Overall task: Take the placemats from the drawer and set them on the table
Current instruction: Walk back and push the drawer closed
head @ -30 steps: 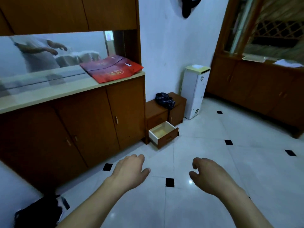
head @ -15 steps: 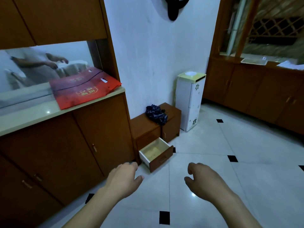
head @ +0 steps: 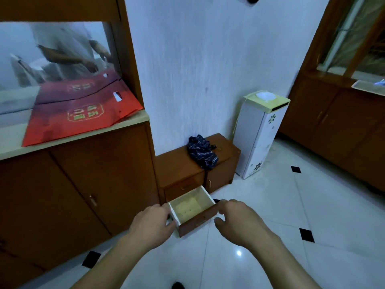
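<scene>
Head view: white tiled floor (head: 260, 215) with small black diamonds, brown cabinets along the left and far right walls, pale wall between them. A low chest (head: 177, 167) stands against that wall, and its lower drawer (head: 198, 223) is pulled out over the tiles. On the drawer's bottom lies a pale yellow layer (head: 187, 208). I judge this to be the placemats, lying flat, though I cannot make out edges or how many there are. My left hand (head: 153, 223) hangs by the drawer's left front corner and my right hand (head: 239, 220) by its right front corner. Both have loosely curled fingers, apart from each other and holding nothing. I cannot tell whether either touches the wood. A dark striped cloth (head: 202, 153) sits on the chest top, a narrow white stand (head: 258, 138) is just beside the chest, and a red bag (head: 83, 113) lies on the left counter. No table is in view. Step in hand: reach into the drawer. To do it well, bring both hands in from above, slide fingertips under one edge of the whole layer, lift it level so nothing slips, and clear the white side walls before turning away.
</scene>
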